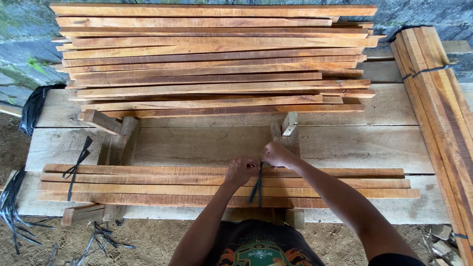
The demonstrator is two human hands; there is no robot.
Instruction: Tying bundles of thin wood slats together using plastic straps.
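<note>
A flat bundle of thin, rough-sawn wooden slats point(148, 184), reddish-brown and long, is laid across a pale, cracked plank workbench point(345, 143). A dark, glossy plastic strap point(256, 187) is wound around the bundle near its middle, with loose ends hanging over the front edge. The strap is pinched at its knot by the left hand point(240, 170) and the right hand point(277, 153), fingers curled tight on either side. A second dark tie point(76, 165) is seen near the bundle's left end. A loose stack of slats point(217, 59) is piled behind. A strapped bundle point(438, 108) at the right is cut off by the frame. The fingertips are hard to make out.
</note>
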